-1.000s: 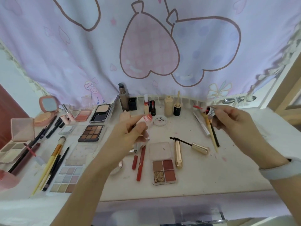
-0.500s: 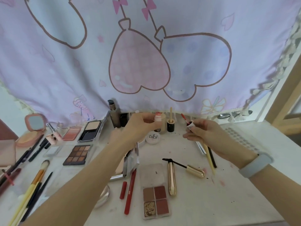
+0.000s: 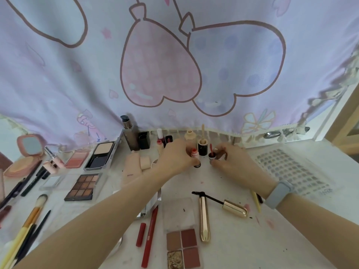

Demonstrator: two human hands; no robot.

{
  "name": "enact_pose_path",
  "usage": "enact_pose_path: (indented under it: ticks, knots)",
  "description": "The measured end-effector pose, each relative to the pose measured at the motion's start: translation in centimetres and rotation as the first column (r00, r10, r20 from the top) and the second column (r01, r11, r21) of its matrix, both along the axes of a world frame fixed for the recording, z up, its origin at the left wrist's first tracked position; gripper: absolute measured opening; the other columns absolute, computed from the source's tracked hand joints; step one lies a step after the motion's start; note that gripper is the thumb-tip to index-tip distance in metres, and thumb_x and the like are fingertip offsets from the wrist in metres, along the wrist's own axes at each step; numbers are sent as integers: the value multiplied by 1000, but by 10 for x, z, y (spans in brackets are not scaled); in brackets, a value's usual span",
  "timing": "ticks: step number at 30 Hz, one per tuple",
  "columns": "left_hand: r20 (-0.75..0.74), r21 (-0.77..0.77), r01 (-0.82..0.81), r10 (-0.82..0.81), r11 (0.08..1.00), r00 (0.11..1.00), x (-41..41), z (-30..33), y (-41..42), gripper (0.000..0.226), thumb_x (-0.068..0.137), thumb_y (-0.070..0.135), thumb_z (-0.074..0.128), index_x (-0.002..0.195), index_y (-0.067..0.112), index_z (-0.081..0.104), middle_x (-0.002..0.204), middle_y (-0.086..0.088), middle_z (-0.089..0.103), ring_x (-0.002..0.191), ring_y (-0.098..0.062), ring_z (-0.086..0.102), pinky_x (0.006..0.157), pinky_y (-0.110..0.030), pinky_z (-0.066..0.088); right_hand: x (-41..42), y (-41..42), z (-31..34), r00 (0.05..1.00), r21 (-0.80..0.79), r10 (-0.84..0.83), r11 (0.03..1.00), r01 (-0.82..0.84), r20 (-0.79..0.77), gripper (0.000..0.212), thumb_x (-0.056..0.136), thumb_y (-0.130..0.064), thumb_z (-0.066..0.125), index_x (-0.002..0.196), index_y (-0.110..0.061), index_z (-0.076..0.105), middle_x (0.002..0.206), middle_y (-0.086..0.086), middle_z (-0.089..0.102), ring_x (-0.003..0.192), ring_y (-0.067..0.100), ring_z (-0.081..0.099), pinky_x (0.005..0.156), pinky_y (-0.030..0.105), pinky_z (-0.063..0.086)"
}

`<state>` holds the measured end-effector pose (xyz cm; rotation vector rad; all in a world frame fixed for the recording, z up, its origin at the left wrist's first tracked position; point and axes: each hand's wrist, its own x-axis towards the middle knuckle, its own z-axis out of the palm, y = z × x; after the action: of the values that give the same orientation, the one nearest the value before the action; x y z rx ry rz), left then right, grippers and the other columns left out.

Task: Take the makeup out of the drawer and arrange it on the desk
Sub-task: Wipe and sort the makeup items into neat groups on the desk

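Note:
My left hand (image 3: pixel 175 157) grips a small lip gloss bottle with an orange-red open neck (image 3: pixel 194 153), standing it on the white desk (image 3: pixel 242 239) near the back row of bottles. My right hand (image 3: pixel 230 160) pinches the bottle's cap with its red applicator wand (image 3: pixel 211 155) pointing up, close to the right of the bottle. The drawer is out of sight.
Foundation bottles (image 3: pixel 129 133) stand along the curtain. Palettes (image 3: pixel 83 186), brushes (image 3: pixel 29 220) and compacts (image 3: pixel 29 150) fill the left side. An open gold mascara (image 3: pixel 203 218), a four-pan palette (image 3: pixel 182 247) and red pencils (image 3: pixel 149 235) lie in front. A sticker sheet (image 3: pixel 289 169) lies right.
Both hands moved forward and down toward the back row of bottles, carrying the bottle and the wand cap from mid-air to the desk surface. The camera tilted along with them.

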<state>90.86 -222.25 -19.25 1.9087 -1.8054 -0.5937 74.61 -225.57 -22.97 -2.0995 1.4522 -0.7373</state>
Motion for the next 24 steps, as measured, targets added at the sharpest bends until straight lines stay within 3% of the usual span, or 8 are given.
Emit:
enact_pose_path:
  ticks: [3,7,10,15,21,24]
  knots:
    - [44,7,-12,12,1000,999,0,-4,-2,18,71,19,74,85,10,67,85,-7,67,83,-23,62,73,-33,50,4,1,-1,993,-43,-37,999,33,-115,15,84,-29,59,99,-25,60,99,-8,65,99,17,51,95,35,30]
    - [103,-4,-30,30,1000,994,0,-6,-3,27,72,21,73,94,7,67,91,-8,68,86,-24,62,78,-37,52,9,-1,-4,990,-65,-60,996,52,-130,17,84,-31,59,100,-27,60,92,-11,62,102,17,48,85,32,22]
    - [121,-9,-32,33,999,992,-2,-6,-2,24,73,21,72,92,8,66,92,-10,69,86,-25,63,78,-37,52,12,-3,-7,990,-71,-69,996,61,-125,19,83,-32,60,102,-29,59,85,-14,59,101,16,49,92,36,24]
    - [164,-44,-34,40,998,986,-4,-5,-1,25,72,24,73,90,7,68,89,-10,70,82,-24,63,74,-36,53,13,-3,-10,985,-96,-71,994,56,-156,21,84,-34,57,104,-31,60,92,-14,65,104,18,50,104,46,24]
    - [193,-46,-45,53,998,980,-1,-1,3,32,72,33,73,98,15,70,92,-3,70,85,-22,64,78,-38,54,1,-3,-6,996,-140,-65,989,55,-67,30,85,-32,59,114,-21,59,97,-8,62,105,17,50,92,32,31]
    - [194,-50,-35,44,998,980,1,6,8,30,76,33,70,101,16,67,92,-1,66,88,-21,62,80,-36,52,-12,1,-6,983,-292,-147,950,110,-110,27,86,-32,58,109,-18,60,98,-3,59,102,20,50,84,31,31]
